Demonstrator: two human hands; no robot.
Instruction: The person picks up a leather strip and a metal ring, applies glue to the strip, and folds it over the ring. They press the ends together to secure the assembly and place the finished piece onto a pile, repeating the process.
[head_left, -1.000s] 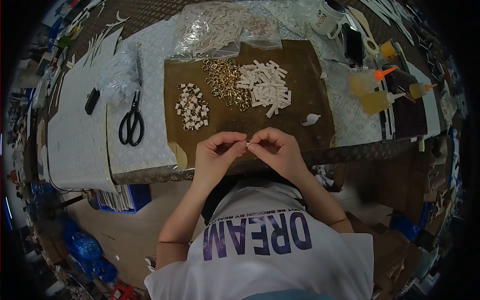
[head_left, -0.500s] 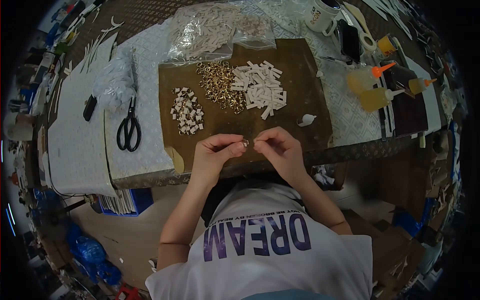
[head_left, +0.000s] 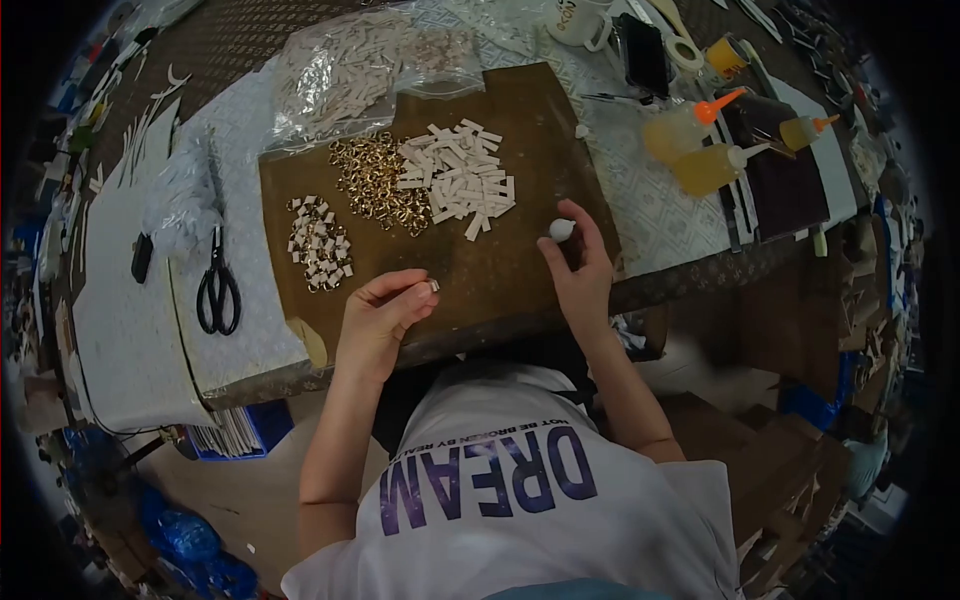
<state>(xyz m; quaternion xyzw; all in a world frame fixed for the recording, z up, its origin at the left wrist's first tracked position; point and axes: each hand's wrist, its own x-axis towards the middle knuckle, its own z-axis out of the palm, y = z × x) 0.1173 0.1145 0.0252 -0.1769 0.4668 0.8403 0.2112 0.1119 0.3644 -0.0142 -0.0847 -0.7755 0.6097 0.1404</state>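
A small folded white strip piece with a metal ring (head_left: pixel 433 286) is pinched between the thumb and forefinger of my left hand (head_left: pixel 385 315), close over the near part of the brown mat (head_left: pixel 530 120). Toward the mat's right edge, my right hand (head_left: pixel 585 265) has its thumb and forefinger on either side of a small round white squeeze bottle (head_left: pixel 561 230), whose tip is hidden by the forefinger. Beyond my hands lie a heap of loose white strips (head_left: pixel 465 175), a heap of gold-coloured metal rings (head_left: pixel 380 180), and a smaller group of folded strip-and-ring pieces (head_left: pixel 320 245).
Black-handled scissors (head_left: pixel 217 295) lie left of the mat, below a crumpled clear bag (head_left: pixel 185 195). A large plastic bag of strips (head_left: pixel 335 75) sits at the back. On the right are yellowish squeeze bottles (head_left: pixel 708 170), a phone (head_left: pixel 642 55), a tape roll (head_left: pixel 684 53) and a mug (head_left: pixel 578 22).
My right hand has left the spot near my left hand and reached right to the small white bottle. My left hand keeps its pinch on the ring piece. The whole view has shifted.
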